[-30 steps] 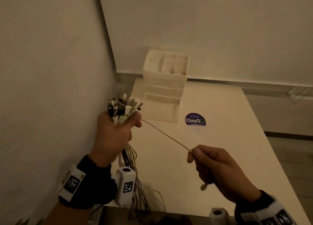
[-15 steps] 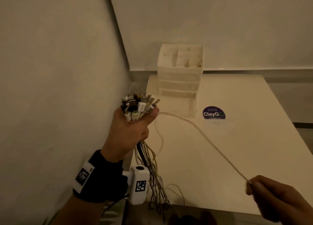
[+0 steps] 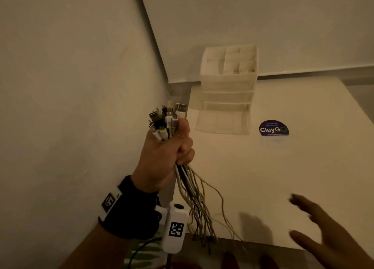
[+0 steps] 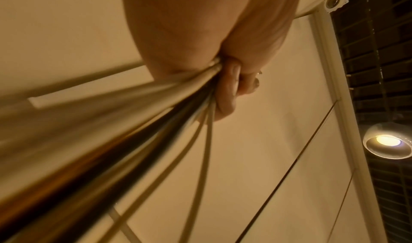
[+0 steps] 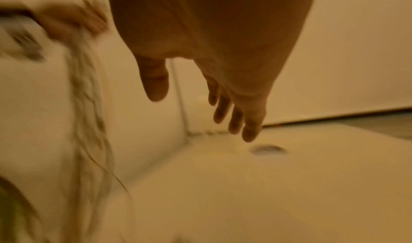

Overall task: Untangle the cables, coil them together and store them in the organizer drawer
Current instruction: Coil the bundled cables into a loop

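right hand [image 3: 327,234] apparently released cable, now spread

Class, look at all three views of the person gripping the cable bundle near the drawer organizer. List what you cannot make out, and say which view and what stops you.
- Lower ends of the cables: head view, they drop below the table edge.
- Contents of the organizer drawers: head view, too dim.
- Right hand: head view, blurred and cut by the frame edge.
- Connector ends: left wrist view, hidden behind the left hand.
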